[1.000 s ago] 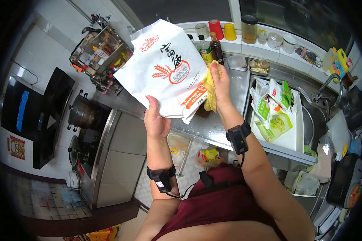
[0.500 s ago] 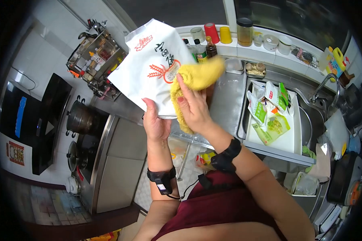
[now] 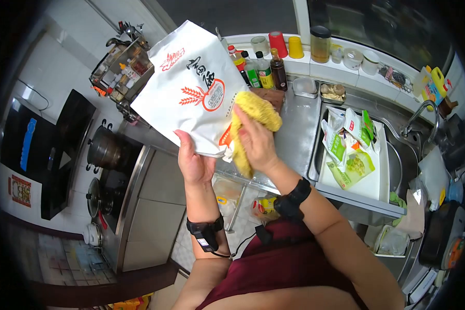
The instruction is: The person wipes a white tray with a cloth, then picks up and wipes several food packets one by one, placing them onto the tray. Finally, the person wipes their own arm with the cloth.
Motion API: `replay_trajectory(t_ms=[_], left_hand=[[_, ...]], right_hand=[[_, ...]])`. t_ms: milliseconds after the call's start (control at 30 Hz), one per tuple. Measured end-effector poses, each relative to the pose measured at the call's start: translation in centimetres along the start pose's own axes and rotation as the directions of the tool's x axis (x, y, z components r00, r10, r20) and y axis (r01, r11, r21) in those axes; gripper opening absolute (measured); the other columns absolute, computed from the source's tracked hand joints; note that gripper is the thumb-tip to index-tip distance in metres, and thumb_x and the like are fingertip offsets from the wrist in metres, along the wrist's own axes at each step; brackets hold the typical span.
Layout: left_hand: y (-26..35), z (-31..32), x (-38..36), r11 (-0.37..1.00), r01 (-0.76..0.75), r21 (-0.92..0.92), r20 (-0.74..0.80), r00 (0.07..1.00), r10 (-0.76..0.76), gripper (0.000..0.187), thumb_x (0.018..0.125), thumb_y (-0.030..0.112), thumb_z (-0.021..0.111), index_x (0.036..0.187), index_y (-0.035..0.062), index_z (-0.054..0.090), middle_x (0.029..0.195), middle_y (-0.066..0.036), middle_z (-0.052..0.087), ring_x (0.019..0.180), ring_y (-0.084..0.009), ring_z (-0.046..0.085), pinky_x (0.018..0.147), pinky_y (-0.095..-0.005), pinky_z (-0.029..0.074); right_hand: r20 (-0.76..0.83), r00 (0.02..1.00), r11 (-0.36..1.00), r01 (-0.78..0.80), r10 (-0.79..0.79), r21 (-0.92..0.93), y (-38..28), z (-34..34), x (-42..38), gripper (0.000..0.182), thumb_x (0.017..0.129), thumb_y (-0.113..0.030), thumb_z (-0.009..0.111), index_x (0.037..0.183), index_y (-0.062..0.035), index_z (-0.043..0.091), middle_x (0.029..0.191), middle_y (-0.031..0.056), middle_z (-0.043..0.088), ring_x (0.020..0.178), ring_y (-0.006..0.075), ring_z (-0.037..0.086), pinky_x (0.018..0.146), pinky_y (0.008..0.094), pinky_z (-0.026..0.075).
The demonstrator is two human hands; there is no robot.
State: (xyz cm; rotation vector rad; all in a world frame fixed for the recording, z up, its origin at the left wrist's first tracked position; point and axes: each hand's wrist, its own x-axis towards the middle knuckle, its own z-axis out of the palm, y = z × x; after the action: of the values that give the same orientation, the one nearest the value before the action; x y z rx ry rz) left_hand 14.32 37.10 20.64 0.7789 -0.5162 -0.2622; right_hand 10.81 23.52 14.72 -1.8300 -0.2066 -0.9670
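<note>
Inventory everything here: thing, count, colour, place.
Smooth printed bag: 1, white, centre
Fluffy cloth: 1, yellow, at bag's right edge
Capped bottles: at least 4, mixed colours, beyond bag
Smooth cups: 2, red and yellow, window ledge
Tall lidded jar: 1, amber, window ledge
Glossy packets: several, mainly white and green, in tray
Rectangular tray: 1, white, over sink
Curved metal tap: 1, silver, at sink
Tall metal pot: 1, dark, on stove
Angular range hood: 1, black, left
Crowded rack: 1, mixed colours, upper left
Other clutter: too small to count
Strapped devices: 2, black, forearms
Left bare hand: 1, holding bag's lower edge
Right bare hand: 1, on cloth
</note>
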Motion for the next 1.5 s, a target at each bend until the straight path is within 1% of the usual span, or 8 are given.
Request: replay_trajectory(t_ms=[167,233,433,700,967,1200,1367,1500], left_hand=[[0.6,-0.1,-0.3,0.999,-0.039,0.025,-0.059,0.997,0.040,0.062,0.096,0.046,0.031,0.137,-0.0013,0.026,0.137,-0.017,0.038,0.124,-0.0321,0.042,0.102,-0.0470,0.036],[1.0,-0.1,-0.3,0.998,-0.055,0.019,-0.073,0.996,0.057,0.063,0.096,0.045,0.033,0.137,-0.0011,0.025,0.138,-0.017,0.037,0.125,-0.0323,0.041,0.103,-0.0478,0.036],[1.3,-0.4,-0.4,0.999,-0.038,-0.012,-0.049,0.998,0.037,0.062,0.096,0.043,0.034,0.138,-0.0014,0.023,0.139,-0.016,0.036,0.126,-0.0321,0.039,0.103,-0.0476,0.035],[-0.8,1.3,-1.3,0.998,0.030,-0.046,-0.039,0.999,-0.031,0.059,0.097,0.042,0.030,0.137,-0.0025,0.026,0.138,-0.016,0.038,0.125,-0.0305,0.040,0.105,-0.0440,0.033],[0.0,1.3,-1.9,0.997,-0.001,-0.075,-0.017,1.000,-0.001,0.060,0.097,0.042,0.034,0.137,-0.0014,0.027,0.137,-0.016,0.039,0.124,-0.0312,0.042,0.103,-0.0463,0.035],[0.9,-0.1,-1.7,0.997,-0.051,0.064,-0.065,0.996,0.055,0.059,0.097,0.042,0.032,0.135,-0.0019,0.029,0.135,-0.015,0.041,0.123,-0.0293,0.043,0.103,-0.0437,0.035],[-0.8,-0.2,-2.0,0.989,0.001,0.149,-0.050,0.999,0.007,0.058,0.097,0.042,0.032,0.135,-0.0017,0.031,0.134,-0.013,0.042,0.121,-0.0257,0.045,0.102,-0.0383,0.036],[-1.0,0.5,-2.8,0.991,0.036,0.130,-0.018,0.999,-0.034,0.061,0.096,0.047,0.029,0.134,-0.0001,0.034,0.133,-0.013,0.044,0.120,-0.0246,0.045,0.102,-0.0366,0.036]], right_hand=[[-0.173,0.985,1.000,0.007,-0.007,0.001,4.3,0.3,-0.6,0.046,0.097,-0.023,0.038,0.140,-0.0062,0.031,0.129,0.0207,0.047,0.114,0.0337,0.049,0.097,0.0368,0.037],[-0.111,0.955,0.923,-0.229,0.274,0.310,3.5,-0.3,-0.7,0.049,0.099,-0.030,0.033,0.142,-0.0075,0.027,0.140,0.0152,0.037,0.124,0.0270,0.042,0.101,0.0336,0.032],[0.116,0.873,0.060,-0.163,0.473,0.985,3.0,-1.6,0.3,0.057,0.099,-0.042,0.028,0.142,-0.0050,0.024,0.142,0.0092,0.031,0.126,0.0187,0.036,0.105,0.0309,0.029],[-0.192,0.743,0.597,-0.325,0.641,0.733,3.4,0.7,1.2,0.039,0.099,-0.038,0.036,0.098,-0.0023,0.053,0.089,0.0045,0.057,0.082,0.0098,0.053,0.078,0.0252,0.044],[-0.129,0.569,0.336,-0.276,0.812,0.901,4.2,0.4,0.7,0.037,0.097,-0.038,0.040,0.092,-0.0036,0.053,0.081,0.0050,0.057,0.076,0.0117,0.055,0.072,0.0269,0.047],[-0.313,0.836,0.588,-0.014,0.450,0.808,-1.5,-2.7,0.3,0.030,0.096,-0.021,0.041,0.121,-0.0040,0.048,0.115,0.0105,0.054,0.103,0.0163,0.054,0.089,0.0303,0.043],[0.157,0.966,0.946,0.153,-0.203,0.285,-6.4,-1.9,-0.3,0.052,0.092,-0.018,0.045,0.140,-0.0056,0.031,0.140,0.0186,0.036,0.132,0.0290,0.031,0.108,0.0386,0.022],[0.292,0.902,0.948,0.307,-0.319,0.085,-7.2,0.1,1.6,0.055,0.089,-0.028,0.051,0.138,-0.0088,0.037,0.134,0.0190,0.042,0.126,0.0360,0.037,0.106,0.0438,0.023]])
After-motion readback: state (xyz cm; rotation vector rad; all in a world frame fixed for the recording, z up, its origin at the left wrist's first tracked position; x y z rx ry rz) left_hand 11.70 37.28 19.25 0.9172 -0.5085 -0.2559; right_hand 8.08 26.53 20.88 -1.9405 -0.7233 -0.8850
